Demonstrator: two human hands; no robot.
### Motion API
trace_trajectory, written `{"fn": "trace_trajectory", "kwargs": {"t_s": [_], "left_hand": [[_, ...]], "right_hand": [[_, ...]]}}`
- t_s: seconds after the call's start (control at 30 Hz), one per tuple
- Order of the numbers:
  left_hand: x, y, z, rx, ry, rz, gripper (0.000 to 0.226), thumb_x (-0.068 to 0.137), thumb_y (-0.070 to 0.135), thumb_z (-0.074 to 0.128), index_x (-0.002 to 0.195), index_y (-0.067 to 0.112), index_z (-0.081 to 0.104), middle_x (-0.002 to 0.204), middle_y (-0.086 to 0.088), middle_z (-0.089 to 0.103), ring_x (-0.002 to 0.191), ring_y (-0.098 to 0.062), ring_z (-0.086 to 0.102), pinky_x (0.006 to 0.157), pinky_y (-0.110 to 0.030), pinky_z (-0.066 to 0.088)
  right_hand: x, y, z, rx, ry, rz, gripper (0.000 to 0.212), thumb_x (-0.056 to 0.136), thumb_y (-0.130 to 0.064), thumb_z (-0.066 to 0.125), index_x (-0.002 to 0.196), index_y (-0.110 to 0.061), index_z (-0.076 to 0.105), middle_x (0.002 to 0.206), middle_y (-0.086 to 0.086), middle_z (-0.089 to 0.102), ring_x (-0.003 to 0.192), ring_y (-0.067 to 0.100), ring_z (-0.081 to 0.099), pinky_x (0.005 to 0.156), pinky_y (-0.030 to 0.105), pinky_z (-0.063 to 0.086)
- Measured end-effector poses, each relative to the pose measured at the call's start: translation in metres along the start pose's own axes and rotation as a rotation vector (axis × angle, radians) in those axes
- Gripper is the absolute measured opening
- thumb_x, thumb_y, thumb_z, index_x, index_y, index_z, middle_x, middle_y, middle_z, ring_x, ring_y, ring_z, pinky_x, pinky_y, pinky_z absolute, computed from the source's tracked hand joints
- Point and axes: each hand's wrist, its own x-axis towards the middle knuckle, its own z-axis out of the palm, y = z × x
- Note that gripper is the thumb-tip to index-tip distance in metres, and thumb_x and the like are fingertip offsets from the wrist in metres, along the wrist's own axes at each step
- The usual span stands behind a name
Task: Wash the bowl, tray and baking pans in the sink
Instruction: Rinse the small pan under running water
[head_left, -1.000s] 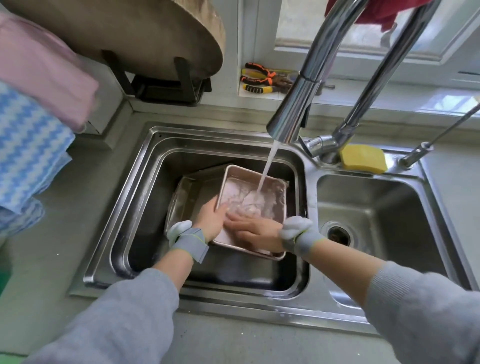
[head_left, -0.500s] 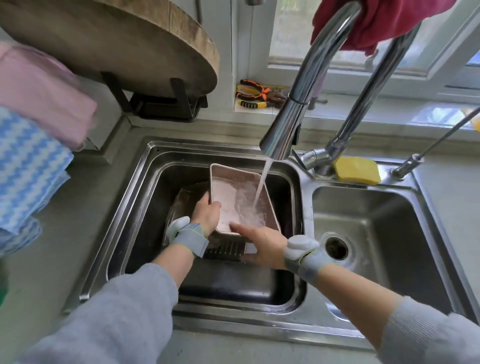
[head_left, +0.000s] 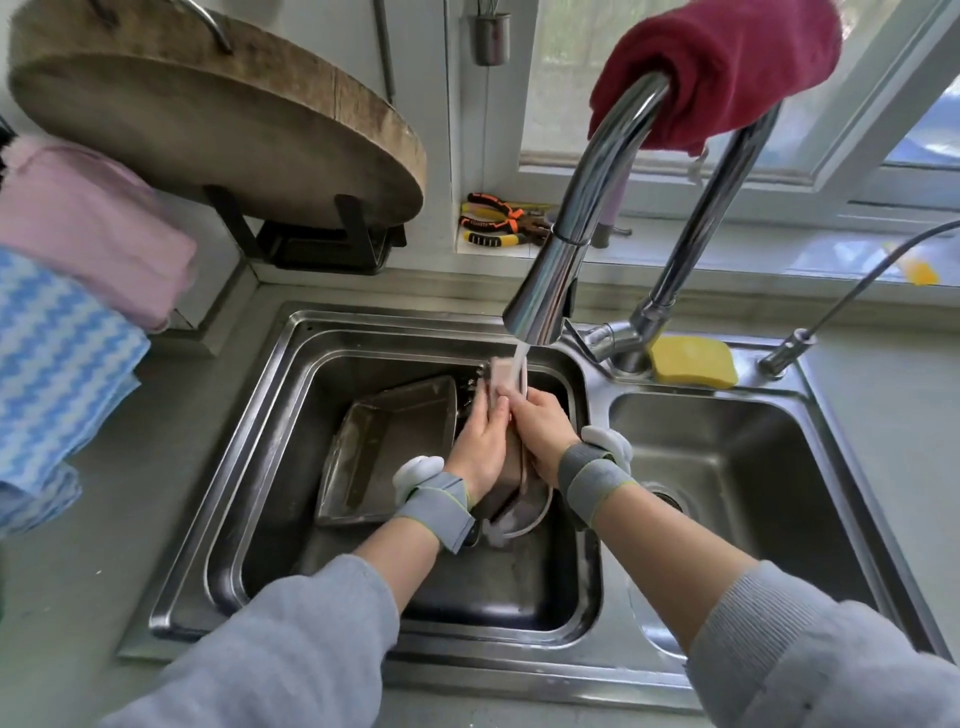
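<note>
Mid-wash; left hand (head_left: 480, 441) and right hand (head_left: 540, 428) clamp the pink baking pan (head_left: 503, 378) on edge under the tap stream, left basin's back-right corner; grey baking pan (head_left: 384, 447), bowl (head_left: 524, 514) apparently still unwashed.

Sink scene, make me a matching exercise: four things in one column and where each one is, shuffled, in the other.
Things:
1. sponge
2. red cloth
3. pliers
4. pan

Places:
A. on the window sill
B. upright between both hands under the water
C. draped over the tap
D. on the sink rim beside the tap base

Pairs: 1-D, 2-C, 3-A, 4-B
</note>
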Motion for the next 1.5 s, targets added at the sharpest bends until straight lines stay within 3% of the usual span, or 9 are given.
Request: {"fn": "trace_trajectory", "kwargs": {"t_s": [0.1, 0.27, 0.43, 0.6, 0.93, 1.13, 1.27, 1.4, 1.5], "left_hand": [[0.011, -0.001, 0.004, -0.035, -0.013, 0.039, 0.057, 0.102, 0.034, 0.033, 0.152, 0.023, 0.01, 0.156, -0.001, 0.023, 0.144, -0.014, 0.022, 0.12, -0.03, 0.015], [0.026, -0.005, 0.002, -0.045, -0.022, -0.108, 0.101, 0.071, 0.086, 0.036, 0.152, 0.03, 0.012, 0.157, -0.005, 0.023, 0.144, -0.018, 0.026, 0.119, -0.039, 0.02], [0.012, -0.001, 0.009, -0.056, -0.004, 0.032, 0.055, 0.102, 0.035, 0.029, 0.152, 0.019, 0.012, 0.157, -0.001, 0.018, 0.146, -0.013, 0.016, 0.121, -0.032, 0.011], [0.022, -0.026, -0.015, 0.026, -0.016, -0.272, 0.071, 0.094, 0.063, 0.024, 0.143, 0.014, 0.042, 0.148, -0.002, 0.041, 0.138, -0.019, 0.037, 0.118, -0.035, 0.024], [0.003, -0.057, -0.024, 0.19, 0.023, -0.38, 0.063, 0.101, 0.046, 0.022, 0.14, 0.0, 0.039, 0.149, -0.015, 0.038, 0.138, -0.027, 0.035, 0.115, -0.033, 0.024], [-0.032, -0.057, -0.022, -0.148, 0.073, -0.53, 0.056, 0.091, 0.06, 0.04, 0.121, 0.015, 0.056, 0.12, -0.012, 0.06, 0.11, -0.034, 0.059, 0.09, -0.051, 0.052], [-0.061, -0.054, -0.014, -0.412, 0.072, -0.552, 0.03, 0.089, 0.047, 0.055, 0.1, 0.019, 0.059, 0.093, -0.008, 0.059, 0.083, -0.023, 0.063, 0.051, -0.028, 0.055], [-0.089, -0.051, -0.025, -0.413, 0.071, -0.603, 0.022, 0.086, 0.037, 0.05, 0.074, 0.019, 0.05, 0.067, -0.002, 0.049, 0.055, -0.014, 0.05, 0.033, -0.009, 0.032], [-0.111, -0.043, -0.04, -0.414, 0.119, -0.627, 0.028, 0.089, 0.033, 0.052, 0.068, 0.016, 0.048, 0.06, -0.004, 0.05, 0.058, -0.015, 0.047, 0.038, -0.016, 0.045]], "right_hand": [[0.006, -0.002, -0.001, 0.106, 0.036, 0.057, 0.026, 0.094, -0.028, 0.054, 0.081, -0.008, 0.066, 0.083, 0.014, 0.064, 0.079, 0.023, 0.061, 0.074, 0.034, 0.05], [0.009, 0.001, -0.001, 0.223, 0.009, -0.014, 0.026, 0.095, -0.03, 0.055, 0.083, -0.012, 0.068, 0.087, 0.011, 0.069, 0.081, 0.02, 0.065, 0.082, 0.038, 0.054], [0.012, 0.002, -0.001, 0.166, 0.059, 0.02, 0.024, 0.093, -0.034, 0.055, 0.081, -0.016, 0.066, 0.087, 0.011, 0.069, 0.085, 0.025, 0.065, 0.084, 0.044, 0.054], [-0.011, 0.007, -0.014, 0.295, 0.021, 0.048, 0.021, 0.096, -0.028, 0.054, 0.089, -0.012, 0.066, 0.082, 0.008, 0.07, 0.073, 0.019, 0.066, 0.074, 0.033, 0.056], [-0.057, -0.006, -0.078, 0.43, 0.19, 0.117, 0.031, 0.1, -0.033, 0.046, 0.094, -0.008, 0.064, 0.083, 0.007, 0.07, 0.071, 0.019, 0.067, 0.065, 0.032, 0.055], [-0.081, -0.002, -0.091, 0.474, 0.181, 0.157, 0.033, 0.101, -0.031, 0.043, 0.091, -0.006, 0.062, 0.083, 0.008, 0.068, 0.069, 0.02, 0.065, 0.061, 0.031, 0.054], [-0.092, 0.003, -0.095, 0.521, 0.185, 0.204, 0.024, 0.1, -0.026, 0.047, 0.108, -0.005, 0.056, 0.094, 0.012, 0.063, 0.082, 0.025, 0.062, 0.085, 0.042, 0.054], [-0.105, 0.005, -0.095, 0.552, 0.07, 0.272, 0.017, 0.095, -0.021, 0.057, 0.081, -0.012, 0.053, 0.067, 0.003, 0.048, 0.037, 0.008, 0.052, 0.038, 0.018, 0.045], [-0.108, 0.008, -0.092, 0.418, -0.013, 0.364, 0.013, 0.093, -0.021, 0.058, 0.085, -0.013, 0.051, 0.069, 0.004, 0.046, 0.038, 0.01, 0.049, 0.033, 0.016, 0.04]]}}
